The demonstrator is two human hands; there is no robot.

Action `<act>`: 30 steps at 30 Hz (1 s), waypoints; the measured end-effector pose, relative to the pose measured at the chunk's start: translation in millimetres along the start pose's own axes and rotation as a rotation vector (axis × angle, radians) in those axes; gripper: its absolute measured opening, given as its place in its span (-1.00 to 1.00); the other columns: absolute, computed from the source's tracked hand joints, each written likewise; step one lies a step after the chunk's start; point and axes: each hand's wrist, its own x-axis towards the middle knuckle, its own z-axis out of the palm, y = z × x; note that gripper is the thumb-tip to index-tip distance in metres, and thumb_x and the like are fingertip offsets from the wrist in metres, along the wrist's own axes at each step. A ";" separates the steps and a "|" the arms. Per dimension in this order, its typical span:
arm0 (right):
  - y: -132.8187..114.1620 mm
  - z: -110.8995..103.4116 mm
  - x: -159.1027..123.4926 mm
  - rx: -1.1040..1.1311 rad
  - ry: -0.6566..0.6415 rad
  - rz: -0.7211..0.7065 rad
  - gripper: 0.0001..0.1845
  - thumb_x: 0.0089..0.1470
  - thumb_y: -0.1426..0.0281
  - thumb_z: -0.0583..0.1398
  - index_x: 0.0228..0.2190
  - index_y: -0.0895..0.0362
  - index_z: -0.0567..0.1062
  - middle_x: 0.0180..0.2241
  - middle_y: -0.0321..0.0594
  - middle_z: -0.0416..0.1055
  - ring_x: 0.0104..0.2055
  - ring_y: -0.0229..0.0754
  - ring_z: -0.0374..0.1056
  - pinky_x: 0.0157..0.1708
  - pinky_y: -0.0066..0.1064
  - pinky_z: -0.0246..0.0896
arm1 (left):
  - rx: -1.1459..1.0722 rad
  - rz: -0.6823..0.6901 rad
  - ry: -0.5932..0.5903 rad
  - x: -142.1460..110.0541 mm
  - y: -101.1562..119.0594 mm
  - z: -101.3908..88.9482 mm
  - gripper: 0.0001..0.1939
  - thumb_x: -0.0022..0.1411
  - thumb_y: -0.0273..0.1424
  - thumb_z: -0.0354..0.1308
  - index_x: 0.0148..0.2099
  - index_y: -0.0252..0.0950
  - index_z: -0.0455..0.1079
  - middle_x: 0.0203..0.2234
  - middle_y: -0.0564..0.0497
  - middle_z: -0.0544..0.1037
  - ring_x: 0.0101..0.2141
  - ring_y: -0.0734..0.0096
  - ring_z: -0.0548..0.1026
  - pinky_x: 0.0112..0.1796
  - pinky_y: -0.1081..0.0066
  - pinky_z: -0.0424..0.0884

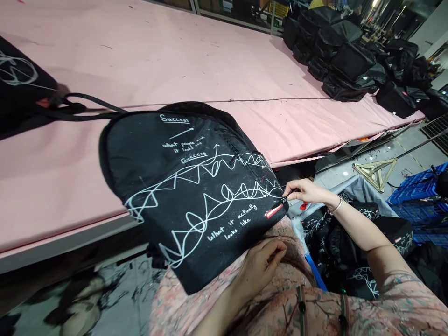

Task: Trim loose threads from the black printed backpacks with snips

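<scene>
A black backpack [196,196] printed with white scribbled lines and the word "Success" lies tilted across the table edge and my lap. At its right side, beside a red and white label [274,211], my right hand [304,191] pinches a small thin black piece [283,200]; its exact kind is unclear. My left hand [262,263] rests on my lap just below the backpack's near edge, fingers curled together. Whatever may be within those fingers is hidden. Dark straps [94,114] trail from the backpack's top toward the left.
Another printed black bag [24,88] sits on the pink-covered table [157,51] at left. Black bags [343,56] are piled at the far right end. Beside me on the right, a lined bin [355,186] holds several printed bags, near blue crates [420,200].
</scene>
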 end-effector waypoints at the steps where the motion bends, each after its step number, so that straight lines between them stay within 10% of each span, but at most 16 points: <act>1: -0.7 1.3 1.2 0.000 -0.008 -0.010 -0.91 0.02 0.45 0.18 -0.38 0.20 0.49 -0.42 -0.27 0.45 -0.37 -0.29 0.33 -0.36 -0.51 0.15 | 0.000 0.000 0.001 0.0 -0.1 0.1 -0.85 0.20 -0.46 -0.03 -0.30 -0.25 0.36 -0.42 0.04 0.50 -0.37 0.46 0.45 -0.35 0.49 0.38; 23: -14.5 17.0 -3.7 0.033 0.066 -0.014 -0.91 0.01 0.44 0.18 -0.39 0.20 0.48 -0.40 -0.25 0.45 -0.38 -0.29 0.32 -0.37 -0.50 0.15 | -0.008 0.005 0.014 -5.4 -0.3 -1.9 -0.85 0.20 -0.43 -0.02 -0.28 -0.26 0.37 -0.40 0.03 0.51 -0.35 0.45 0.46 -0.31 0.47 0.39; 30: 0.8 29.8 11.9 0.403 0.376 0.045 -0.82 -0.03 0.33 0.19 -0.37 0.18 0.45 -0.38 -0.26 0.41 -0.35 -0.29 0.31 -0.31 -0.44 0.19 | 0.105 0.181 0.121 -1.4 6.6 -24.6 -0.85 0.22 -0.49 -0.06 -0.24 -0.25 0.33 -0.41 0.01 0.49 -0.37 0.49 0.46 -0.35 0.52 0.40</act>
